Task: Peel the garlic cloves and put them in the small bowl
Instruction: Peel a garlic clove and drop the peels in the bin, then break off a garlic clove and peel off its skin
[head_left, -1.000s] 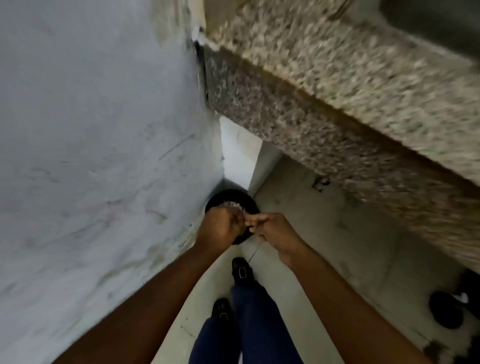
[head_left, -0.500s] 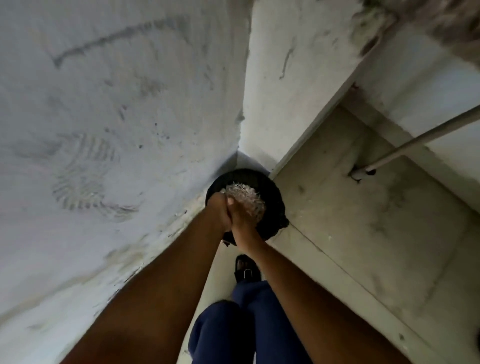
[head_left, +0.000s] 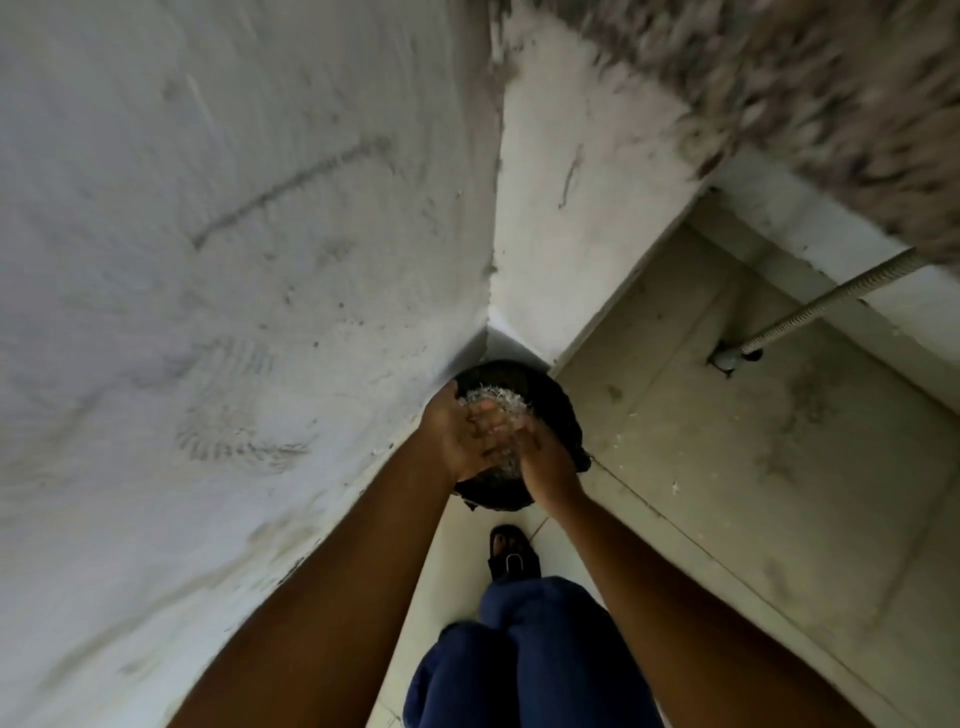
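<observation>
In the corner where two white walls meet the tiled floor (head_left: 727, 467), at about 12 o'clock from the person's feet, stands a round black bin (head_left: 550, 395) lined with a dark bag. Pale, papery scraps, which look like garlic skins (head_left: 493, 397), lie heaped in its mouth. Both hands are held together directly above the bin. The left hand (head_left: 460, 434) is at 9 o'clock of the pair, palm turned inward, its fingers (head_left: 485, 415) extended and loosely spread, not wrapped round anything. The right hand (head_left: 545, 457) is at 3 o'clock, its palm set against the left one, its fingers blurred but lying straight rather than curled. Neither hand visibly holds a clove; the area between the palms is smeared and I cannot tell whether bits of skin cling there. No garlic clove or small bowl shows in this view.

At 6 o'clock below the hands a black sandal (head_left: 511, 558) rests on the floor, with dark blue trousers (head_left: 530, 654) nearer the camera. At 2 o'clock a speckled stone counter (head_left: 805, 78) overhangs, heavily blurred. From under it a ribbed grey hose (head_left: 831, 299) runs down to a fitting in the floor at about 3 o'clock of the bin. A few pale flecks lie scattered on the tiles beside the bin.
</observation>
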